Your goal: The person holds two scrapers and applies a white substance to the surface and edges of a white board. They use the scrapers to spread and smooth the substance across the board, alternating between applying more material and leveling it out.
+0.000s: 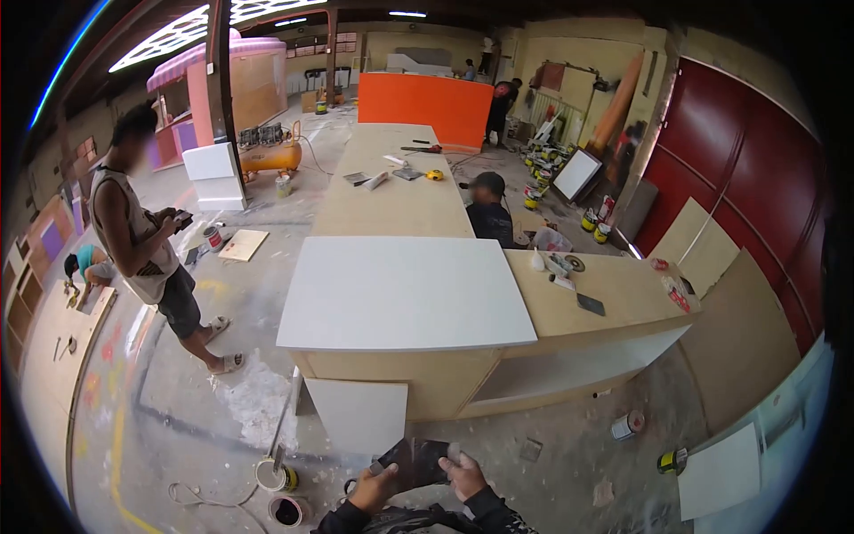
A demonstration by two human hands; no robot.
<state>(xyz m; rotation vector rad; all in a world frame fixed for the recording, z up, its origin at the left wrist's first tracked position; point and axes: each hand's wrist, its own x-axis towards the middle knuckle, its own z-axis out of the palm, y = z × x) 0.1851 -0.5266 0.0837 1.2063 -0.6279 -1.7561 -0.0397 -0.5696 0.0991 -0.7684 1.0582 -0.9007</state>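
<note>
Low in the head view, my left hand (372,488) and my right hand (464,476) are closed on opposite ends of a dark, thin sheet (414,465). It looks like sandpaper, but its surface is too dark to be sure. Thumbs lie on top, and the fingers beneath are mostly hidden. Just beyond the sheet, a white panel (360,414) leans against the front of a long wooden counter (396,369). On the counter's near end lies a larger white board (409,294).
Paint cans (276,476) and an open tin of dark liquid (286,510) stand on the floor at left. One person (142,231) stands left of the counter; another (489,209) is low at its right side. Tools and a yellow tape measure (434,175) lie on the counter.
</note>
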